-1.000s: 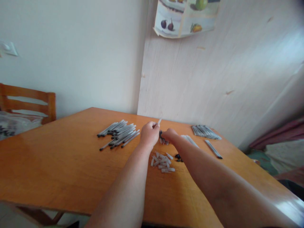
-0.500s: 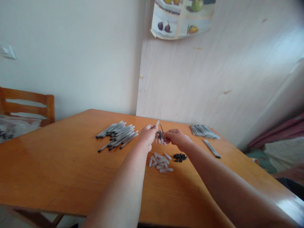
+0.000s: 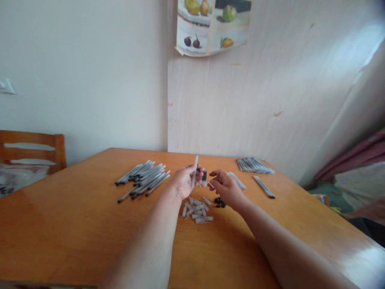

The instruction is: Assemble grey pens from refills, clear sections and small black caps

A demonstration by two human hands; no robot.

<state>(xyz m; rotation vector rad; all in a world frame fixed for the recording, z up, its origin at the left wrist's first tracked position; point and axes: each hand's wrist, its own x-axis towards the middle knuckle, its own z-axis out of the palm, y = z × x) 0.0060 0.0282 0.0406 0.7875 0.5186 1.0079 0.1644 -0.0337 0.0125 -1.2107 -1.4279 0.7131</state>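
My left hand (image 3: 186, 178) is closed around a whitish see-through pen barrel (image 3: 195, 170), which stands nearly upright between thumb and fingers. Close to its right, my right hand (image 3: 225, 186) has its thumb and fingertips bent around a small white piece (image 3: 211, 185) whose kind I cannot make out. Behind and between the hands lie dark refills with pale tips (image 3: 205, 176), partly hidden. Below them is a loose pile of white caps (image 3: 197, 210). Small black plugs (image 3: 219, 202) sit just under my right hand, which covers some of them.
Pens with dark ends (image 3: 146, 178) lie heaped on the left of the wooden table (image 3: 75, 228). Whitish barrels (image 3: 238, 180) rest behind my right hand. Further right are a few pens (image 3: 264, 187) and a row of pens (image 3: 255, 165). A chair (image 3: 33, 150) stands at left.
The thin dark refill that rose between the hands no longer shows there. My right hand has moved slightly away from the left and turned. The whole view has shifted a little.
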